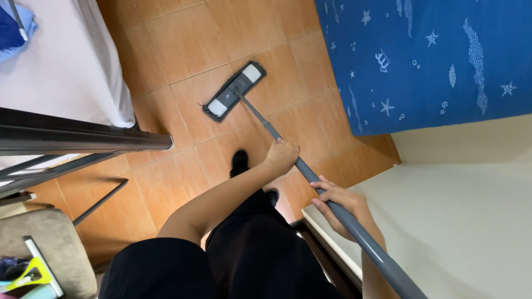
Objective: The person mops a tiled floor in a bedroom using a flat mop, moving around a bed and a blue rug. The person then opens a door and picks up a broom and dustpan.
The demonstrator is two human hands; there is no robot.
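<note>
1. The left hand (281, 156) is closed round the grey mop handle (310, 177) about midway along its visible length, fingers wrapped over the top, its grip tight on the pole
2. The right hand (339, 206) holds the same handle higher up, nearer the camera, the fingers curled round the pole from the left and the thumb side hidden beneath it; this grip is closed on the handle too
3. The handle runs on a slant from the lower right corner of the view up and to the left, ending at the flat mop head (234, 91)
4. The mop head is a long dark rectangle with pale grey pads at both ends; it lies flat on the orange tiled floor (183, 33), turned at an angle to the tile joints, well ahead of the person's feet
5. One dark-shod foot (239, 163) stands on the tiles just left of the left hand; black trousers (244, 249) fill the bottom middle
6. To the right lies a blue bedspread (421, 55) printed with pale stars and sea shapes, and below it a plain cream surface (471, 221) beside the right hand
7. To the left a white-sheeted mattress (61, 61) rests on a dark metal frame (83, 135), and a beige padded stool (50, 243) sits in the lower left corner
</note>
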